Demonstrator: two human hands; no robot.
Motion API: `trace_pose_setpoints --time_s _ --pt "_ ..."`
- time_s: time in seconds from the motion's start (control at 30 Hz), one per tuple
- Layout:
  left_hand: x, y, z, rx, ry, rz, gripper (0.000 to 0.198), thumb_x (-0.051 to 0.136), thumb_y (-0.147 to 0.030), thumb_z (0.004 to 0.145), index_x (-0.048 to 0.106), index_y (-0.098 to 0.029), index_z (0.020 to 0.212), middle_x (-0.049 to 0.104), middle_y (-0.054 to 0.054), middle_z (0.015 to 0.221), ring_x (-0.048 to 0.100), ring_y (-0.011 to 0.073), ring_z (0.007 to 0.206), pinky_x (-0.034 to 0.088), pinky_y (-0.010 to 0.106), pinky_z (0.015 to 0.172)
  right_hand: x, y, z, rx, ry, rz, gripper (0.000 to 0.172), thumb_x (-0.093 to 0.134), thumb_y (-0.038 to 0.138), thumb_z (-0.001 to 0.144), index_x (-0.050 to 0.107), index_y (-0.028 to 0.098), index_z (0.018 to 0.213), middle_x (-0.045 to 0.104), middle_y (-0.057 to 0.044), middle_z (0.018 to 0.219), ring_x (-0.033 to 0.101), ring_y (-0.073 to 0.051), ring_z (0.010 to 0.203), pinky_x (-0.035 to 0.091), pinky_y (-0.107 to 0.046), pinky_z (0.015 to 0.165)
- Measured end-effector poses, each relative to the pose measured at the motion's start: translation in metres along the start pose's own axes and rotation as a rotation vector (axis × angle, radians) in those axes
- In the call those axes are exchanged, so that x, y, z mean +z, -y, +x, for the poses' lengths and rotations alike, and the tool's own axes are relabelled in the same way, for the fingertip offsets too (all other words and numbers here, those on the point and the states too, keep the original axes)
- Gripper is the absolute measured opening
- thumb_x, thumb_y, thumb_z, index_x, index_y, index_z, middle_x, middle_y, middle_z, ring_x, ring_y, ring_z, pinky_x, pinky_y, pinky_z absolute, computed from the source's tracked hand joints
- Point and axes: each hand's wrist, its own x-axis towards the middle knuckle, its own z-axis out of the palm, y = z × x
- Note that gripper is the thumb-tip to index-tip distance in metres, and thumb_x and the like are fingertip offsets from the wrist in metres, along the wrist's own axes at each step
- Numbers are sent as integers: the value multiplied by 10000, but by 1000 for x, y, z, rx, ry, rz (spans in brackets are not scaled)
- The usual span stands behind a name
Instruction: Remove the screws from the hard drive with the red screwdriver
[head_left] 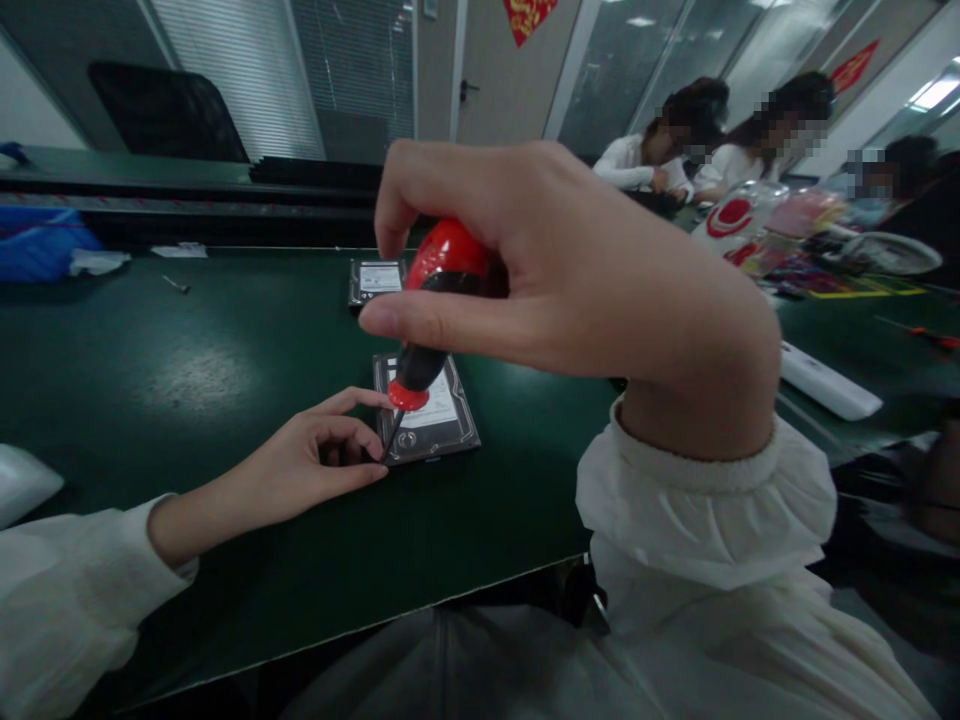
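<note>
A red-and-black screwdriver (450, 265) is gripped from above in my right hand (540, 260), tilted with its shaft pointing down. Its tip meets the near left corner of a hard drive (442, 440) lying label up on the table. My left hand (300, 455) is closed at that same corner, with thumb and fingertips beside the screwdriver tip and another finger along the drive's left edge. Whatever screw sits under the tip is too small to see. Behind my right hand lies a second hard drive (367, 283), partly covered.
The green table (262, 330) holds a small metal piece (176, 285), paper scraps and a blue bin (45, 243) at the far left. To the right are a long white object (829, 380), plastic packaging (795, 225) and another screwdriver (934, 335). Several people sit beyond.
</note>
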Motion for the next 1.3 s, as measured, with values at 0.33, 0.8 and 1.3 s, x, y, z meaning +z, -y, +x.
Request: trace_pose_setpoints --time_s 0.33,0.8,1.3 --pt "-2 -3 1 21 -17 7 246 746 -428 853 691 -197 788 648 24 1033 595 100 682 519 223 593 -4 6 0 28 17 -32 416 467 525 970 512 143 1129 539 2 1049 433 -80 830 382 -285 815" --pt "0 -1 1 23 0 -2 255 723 -446 866 692 -201 803 651 0 852 591 108 636 507 221 553 -4 4 -1 -54 56 112 341 556 263 872 475 95 1157 504 -38 1113 400 -81 851 381 -261 803" --pt "-1 -4 2 28 -26 -2 225 757 -412 843 703 -203 781 651 1 917 581 98 653 497 220 577 -5 8 1 -52 45 51 407 477 500 975 493 110 1090 525 -16 1036 428 -68 831 400 -242 809"
